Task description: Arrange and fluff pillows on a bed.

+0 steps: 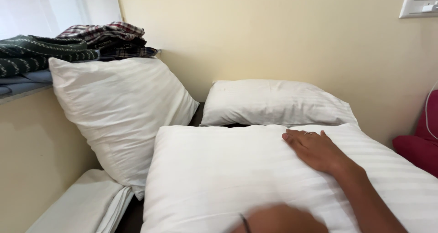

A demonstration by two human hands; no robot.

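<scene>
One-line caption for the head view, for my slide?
Right hand lies flat on the near white pillow; blurred left hand at bottom edge; two more pillows behind.

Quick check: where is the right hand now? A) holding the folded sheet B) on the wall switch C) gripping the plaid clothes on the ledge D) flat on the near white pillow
D: the right hand lies palm down, fingers spread, on the near white pillow.
</scene>
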